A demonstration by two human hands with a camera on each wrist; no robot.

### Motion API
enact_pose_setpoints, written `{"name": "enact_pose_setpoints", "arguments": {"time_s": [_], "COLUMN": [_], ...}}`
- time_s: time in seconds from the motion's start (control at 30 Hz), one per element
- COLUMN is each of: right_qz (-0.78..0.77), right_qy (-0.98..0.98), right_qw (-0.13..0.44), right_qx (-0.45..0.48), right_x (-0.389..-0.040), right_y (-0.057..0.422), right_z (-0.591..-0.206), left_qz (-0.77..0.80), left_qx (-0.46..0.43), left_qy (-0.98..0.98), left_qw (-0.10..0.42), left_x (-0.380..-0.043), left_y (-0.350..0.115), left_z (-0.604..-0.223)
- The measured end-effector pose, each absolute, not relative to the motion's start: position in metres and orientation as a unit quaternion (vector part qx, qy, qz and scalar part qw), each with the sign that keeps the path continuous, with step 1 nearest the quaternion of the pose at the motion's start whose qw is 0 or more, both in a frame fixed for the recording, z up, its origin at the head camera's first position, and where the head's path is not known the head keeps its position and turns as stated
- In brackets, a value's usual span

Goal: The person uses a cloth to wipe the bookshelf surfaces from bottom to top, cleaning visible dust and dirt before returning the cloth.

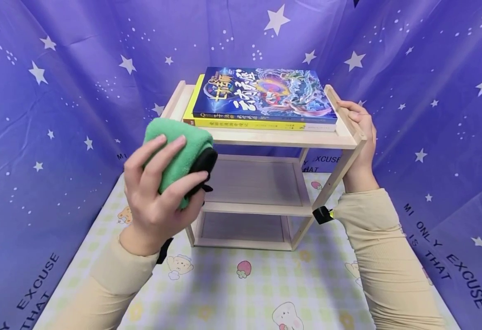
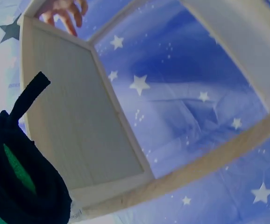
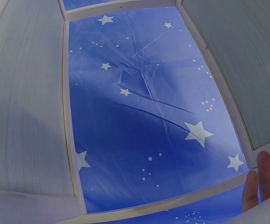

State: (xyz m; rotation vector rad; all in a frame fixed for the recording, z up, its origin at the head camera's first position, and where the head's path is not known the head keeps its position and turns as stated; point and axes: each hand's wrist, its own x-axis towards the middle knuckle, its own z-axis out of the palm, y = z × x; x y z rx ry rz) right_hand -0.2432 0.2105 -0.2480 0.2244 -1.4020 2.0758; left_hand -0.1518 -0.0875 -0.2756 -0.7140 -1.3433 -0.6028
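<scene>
My left hand (image 1: 154, 197) grips a folded green towel (image 1: 179, 146) with a black part (image 1: 203, 160) and a small black tab, held in the air in front of the shelf's left side. In the left wrist view the towel's black part (image 2: 37, 172) fills the lower left. A light wooden three-tier shelf (image 1: 261, 208) stands ahead. My right hand (image 1: 362, 137) holds its upper right side rail, fingers bent over the top; the thumb is hidden. On the top tier a blue illustrated book (image 1: 282, 94) lies on a yellow book (image 1: 241, 123).
The shelf stands on a table with a checked, cartoon-printed cloth (image 1: 232, 293). Purple-blue curtains (image 1: 76, 91) with white stars hang behind and on both sides. Black wrist straps (image 1: 322, 214) sit on the sleeves.
</scene>
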Motion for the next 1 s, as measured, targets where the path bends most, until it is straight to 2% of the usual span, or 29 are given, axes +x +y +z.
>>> {"name": "enact_pose_setpoints", "arguments": {"time_s": [0.37,0.77,1.0], "right_qz": [0.790,0.786,0.787], "right_qy": [-0.524,-0.529,-0.527], "right_qw": [0.307,0.309,0.310], "right_qx": [0.084,0.084,0.085], "right_x": [-0.243,-0.243,-0.244], "right_y": [0.211,0.210,0.209], "right_z": [-0.246,-0.248,-0.248], "left_qz": [-0.246,-0.177,-0.123], "left_qx": [-0.302,-0.259,-0.236], "left_qy": [-0.662,-0.768,-0.794], "left_qw": [0.641,0.558,0.546], "left_x": [-0.163,-0.165,-0.166], "left_y": [-0.094,-0.095,-0.092], "left_z": [-0.260,-0.249,-0.250]}}
